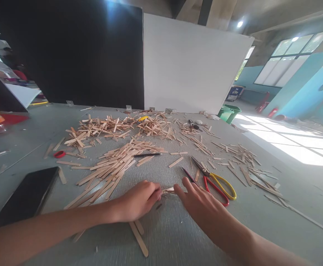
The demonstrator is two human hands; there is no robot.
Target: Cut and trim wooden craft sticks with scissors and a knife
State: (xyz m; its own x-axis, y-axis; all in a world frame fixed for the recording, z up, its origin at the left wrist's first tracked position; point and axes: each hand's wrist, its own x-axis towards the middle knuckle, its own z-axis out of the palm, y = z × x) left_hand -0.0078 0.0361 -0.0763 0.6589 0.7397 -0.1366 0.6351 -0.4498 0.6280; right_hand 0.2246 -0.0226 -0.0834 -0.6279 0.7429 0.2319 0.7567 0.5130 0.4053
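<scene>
My left hand (144, 200) is closed around the end of a short pale craft stick (168, 190), its fingers curled so that the held end is hidden. The stick's other end points at my right hand (198, 199). That hand hovers low over the table with thumb and fingers apart, the thumb close to the stick; whether it touches is unclear. Just beyond it lie scissors (204, 170) with one red and one yellow handle, and a dark purple pen (189, 174). Two loose craft sticks (139, 239) poke out below my left hand.
A fanned pile of craft sticks (114, 166) spreads left of centre, with a heap (103, 129) behind. A black pen (147, 155), red ring-shaped item (59, 154) and dark phone-like slab (25, 197) lie around. Black (94, 55) and white panels (189, 66) stand at the back.
</scene>
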